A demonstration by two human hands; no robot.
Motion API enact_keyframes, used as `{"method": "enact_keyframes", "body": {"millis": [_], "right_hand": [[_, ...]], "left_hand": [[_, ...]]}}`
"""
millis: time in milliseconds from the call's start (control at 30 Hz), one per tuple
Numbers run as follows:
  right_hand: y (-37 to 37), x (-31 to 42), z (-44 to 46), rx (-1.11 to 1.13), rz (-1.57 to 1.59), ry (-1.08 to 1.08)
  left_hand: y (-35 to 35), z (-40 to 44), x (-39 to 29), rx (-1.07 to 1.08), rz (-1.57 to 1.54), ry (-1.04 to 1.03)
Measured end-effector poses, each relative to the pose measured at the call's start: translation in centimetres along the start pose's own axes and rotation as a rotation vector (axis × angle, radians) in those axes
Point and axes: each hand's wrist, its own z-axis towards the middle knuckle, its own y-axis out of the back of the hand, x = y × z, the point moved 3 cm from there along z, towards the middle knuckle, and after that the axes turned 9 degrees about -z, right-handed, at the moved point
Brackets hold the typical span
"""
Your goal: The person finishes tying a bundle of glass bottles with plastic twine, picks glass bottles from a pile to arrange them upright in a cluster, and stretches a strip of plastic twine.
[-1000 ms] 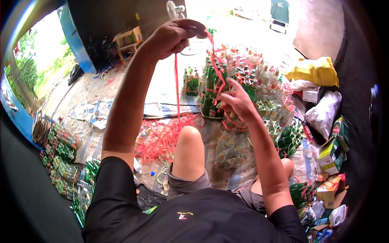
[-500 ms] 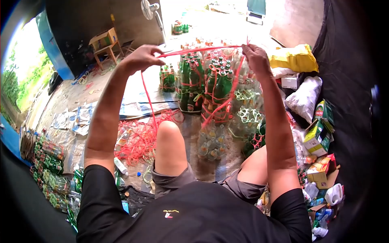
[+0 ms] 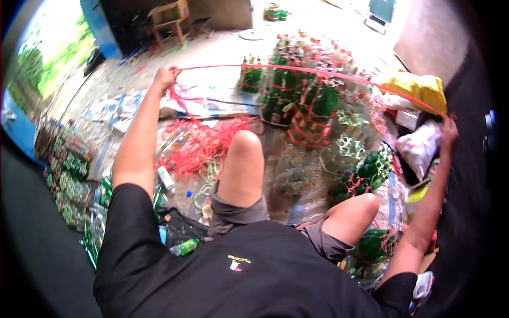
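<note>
A long red plastic string (image 3: 297, 69) is stretched between my two hands, over the bundled bottles. My left hand (image 3: 167, 78) is closed on one part of it at the upper left, and loose red strands hang below that hand. Far out to the right, my right hand (image 3: 448, 132) grips the other part, beside the white sack. Beyond my knees stand green glass bottles (image 3: 321, 100) tied in bundles with red string. Clear glass bottles (image 3: 296, 167) stand in a group nearer to me. A tangled heap of red string (image 3: 199, 146) lies left of my raised knee.
Bundled bottles (image 3: 69, 169) are stacked along the left side. On the right are a yellow sack (image 3: 416, 90) and a white sack (image 3: 421, 146). A wooden stand (image 3: 169, 24) is at the back left, and a green plastic bottle (image 3: 184, 247) lies close to my body.
My hands have spread far apart, the left outward and the right out and down, drawing the string into a longer span. The view has shifted too.
</note>
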Motion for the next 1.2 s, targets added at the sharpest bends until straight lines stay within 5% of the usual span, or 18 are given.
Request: {"method": "enact_keyframes", "body": {"millis": [233,333,367,467,533,667,833,933,1000,1067,1133,1167,1200], "right_hand": [[1.0,-17.4,0.6,-0.018,-0.268,-0.191],[1.6,-26.2,-4.3,-0.055,0.633,-0.516],[2.1,-32.4,-5.1,-0.079,0.476,-0.722],[5.4,-38.7,-13.6,-0.536,0.657,-0.939],[8.5,-39.0,-19.0,-0.557,0.607,-0.987],[13.2,-40.4,-27.0,-0.542,0.486,-1.049],[16.4,-39.7,-33.0,-0.462,0.339,-1.077],[17.5,-39.2,-34.9,-0.405,0.230,-1.055],[17.4,-38.6,-35.3,-0.331,0.106,-0.992],[15.7,-36.8,-34.8,-0.155,-0.148,-0.690],[9.9,-32.2,-34.6,-0.022,-0.248,-0.007],[7.4,-21.8,-33.6,0.263,0.100,-0.456],[3.9,-11.5,-34.5,0.271,0.363,-0.599]], "left_hand": [[2.0,0.1,-1.6,-0.007,-0.201,0.083],[2.6,-0.8,-1.0,0.025,-0.017,0.089],[2.8,-1.6,-0.9,0.069,0.145,0.069],[3.7,-2.5,2.0,0.125,0.519,-0.088],[4.3,-2.7,6.7,0.045,0.550,-0.204],[5.7,-6.2,13.3,0.017,0.614,-0.105],[6.4,-10.7,19.8,0.023,0.750,0.225],[3.6,-11.3,20.3,0.133,0.666,0.000],[1.0,-11.1,18.7,0.143,0.543,0.030],[-2.0,-11.4,13.8,0.171,0.443,0.017],[-3.9,-10.9,12.0,0.206,0.329,-0.072],[-4.2,-10.4,12.5,0.200,0.282,-0.052],[-4.9,-10.3,12.3,0.199,0.236,-0.035]]}}
